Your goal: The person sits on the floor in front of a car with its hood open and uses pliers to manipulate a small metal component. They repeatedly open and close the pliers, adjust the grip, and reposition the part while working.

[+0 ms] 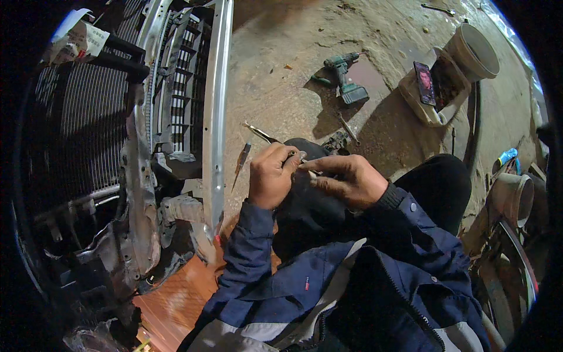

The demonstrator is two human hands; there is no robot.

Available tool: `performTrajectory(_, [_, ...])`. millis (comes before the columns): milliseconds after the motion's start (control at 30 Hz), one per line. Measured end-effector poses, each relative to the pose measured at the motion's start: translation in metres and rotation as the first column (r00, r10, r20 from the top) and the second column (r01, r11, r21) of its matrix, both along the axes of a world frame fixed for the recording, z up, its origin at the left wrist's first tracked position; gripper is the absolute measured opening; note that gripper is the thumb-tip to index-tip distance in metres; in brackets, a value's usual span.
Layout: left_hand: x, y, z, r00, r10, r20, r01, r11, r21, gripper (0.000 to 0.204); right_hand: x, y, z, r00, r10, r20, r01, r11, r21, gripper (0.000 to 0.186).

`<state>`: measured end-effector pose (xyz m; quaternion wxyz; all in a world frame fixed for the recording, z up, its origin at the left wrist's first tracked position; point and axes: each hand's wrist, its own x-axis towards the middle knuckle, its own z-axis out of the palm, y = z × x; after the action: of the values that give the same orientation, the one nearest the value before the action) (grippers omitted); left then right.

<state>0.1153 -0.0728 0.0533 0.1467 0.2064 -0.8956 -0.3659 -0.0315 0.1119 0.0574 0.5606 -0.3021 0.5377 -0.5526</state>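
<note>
A navy-blue fabric jacket (287, 293) with light-grey panels (234, 335), a dark toothed zip (404, 298) and round pale snaps (413, 207) is worn with black trousers (443, 183).

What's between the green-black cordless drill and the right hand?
Head view: a slim silvery tool and, nearer the right hand, a dark irregular part.

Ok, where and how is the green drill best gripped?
Probably by its handle, coming from the picture's right: it forms a slim waist between the drill body and the wider battery, and that side looks open, while a green piece sits close on the left. Whether the drill stands or lies is hard to tell.
</note>
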Motion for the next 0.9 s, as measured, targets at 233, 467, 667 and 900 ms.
performTrajectory(233, [-0.003, 0.014, 0.005, 0.991, -0.136, -0.005, 0.136, 0.985, 0.105, 0.016, -0.01, 0.01, -0.002, 0.885, -0.144, -0.444, 0.128, 0.99, -0.066, 0.024])
performTrajectory(467, [0.008, 0.02, -0.033, 0.985, -0.166, 0.046, 0.152, 0.963, 0.224, 0.012, -0.011, 0.002, -0.028, 0.777, 0.064, -0.626, -0.006, 0.996, 0.094, 0.024])
performTrajectory(667, [0.014, 0.022, -0.06, 0.983, -0.177, 0.053, 0.16, 0.959, 0.232, 0.009, -0.016, 0.001, -0.052, 0.745, 0.061, -0.665, -0.025, 0.998, 0.064, 0.029])
performTrajectory(900, [0.01, 0.014, -0.07, 0.963, -0.257, 0.082, 0.236, 0.951, 0.199, 0.013, -0.026, -0.016, -0.074, 0.477, 0.343, -0.809, -0.179, 0.939, 0.293, 0.033])
